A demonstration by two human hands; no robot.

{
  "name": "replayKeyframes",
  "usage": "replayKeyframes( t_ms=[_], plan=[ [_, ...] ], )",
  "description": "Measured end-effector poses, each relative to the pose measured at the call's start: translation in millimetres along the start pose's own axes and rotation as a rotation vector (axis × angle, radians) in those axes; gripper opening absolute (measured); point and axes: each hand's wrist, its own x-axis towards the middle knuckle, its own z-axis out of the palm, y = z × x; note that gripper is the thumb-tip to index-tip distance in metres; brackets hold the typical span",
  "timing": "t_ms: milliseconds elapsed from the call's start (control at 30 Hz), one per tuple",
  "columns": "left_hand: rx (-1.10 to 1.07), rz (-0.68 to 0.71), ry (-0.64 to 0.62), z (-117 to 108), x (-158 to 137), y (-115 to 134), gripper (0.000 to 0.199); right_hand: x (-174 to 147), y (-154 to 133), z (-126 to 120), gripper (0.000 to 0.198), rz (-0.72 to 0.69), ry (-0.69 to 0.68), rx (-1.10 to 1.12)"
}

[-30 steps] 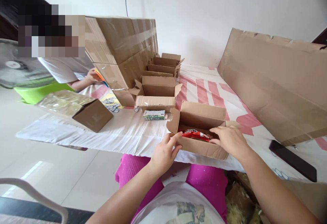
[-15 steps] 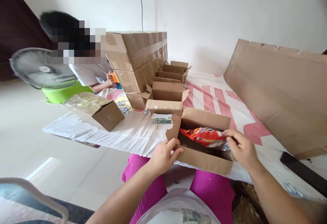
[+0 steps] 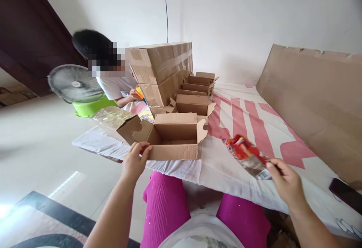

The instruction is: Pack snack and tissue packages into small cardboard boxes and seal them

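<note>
My left hand (image 3: 137, 160) pinches the near left corner of an open cardboard box (image 3: 173, 152), thumb over its rim. The box stands upright at the table's front edge with its flaps spread, and nothing shows inside. Out to the right, my right hand (image 3: 285, 180) grips one end of a red snack packet (image 3: 245, 153) and holds it above the cloth. The packet is crumpled and slightly blurred, with grey and white print at its lower end.
Behind the box stand more open boxes (image 3: 192, 104) and a stack of taped cartons (image 3: 161, 67). A taped carton (image 3: 113, 121) lies left. A person (image 3: 115, 83) holds something orange and blue beyond it, near a fan (image 3: 76, 83). Right are a cardboard sheet (image 3: 313, 100) and a phone (image 3: 346, 195).
The red packet has come out of the box and moved right in my right hand. My left hand has shifted the box left, where it now hides the small green-and-white carton's spot.
</note>
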Motion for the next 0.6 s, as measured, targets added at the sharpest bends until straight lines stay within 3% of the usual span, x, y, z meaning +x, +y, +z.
replayKeyframes(
  t_ms=[100, 167, 233, 267, 333, 400, 500, 600],
  plan=[
    [0.056, 0.017, 0.365, 21, -21, 13, 0.024, -11, 6, 18, 0.022, -0.021, -0.190, -0.047],
    [0.098, 0.135, 0.614, 35, -47, 29, 0.026, -19, 13, 29, 0.021, 0.021, -0.232, -0.009],
    [0.027, 0.342, 0.637, 48, -77, 47, 0.032, -26, 23, 37, 0.027, 0.108, -0.208, 0.108],
    [-0.067, 0.439, 0.506, 56, -91, 58, 0.033, -30, 29, 40, 0.034, 0.144, -0.181, 0.182],
    [-0.281, 0.557, 0.085, 73, -111, 79, 0.039, -38, 41, 44, 0.051, 0.169, -0.131, 0.301],
    [-0.350, 0.524, -0.267, 95, -120, 99, 0.053, -48, 52, 46, 0.061, 0.130, -0.144, 0.329],
    [-0.335, 0.378, -0.539, 128, -114, 120, 0.064, -66, 64, 46, 0.075, 0.035, -0.276, 0.236],
    [-0.399, 0.432, -0.665, 150, -98, 138, 0.055, -70, 67, 44, 0.074, -0.046, -0.352, 0.097]
  ],
)
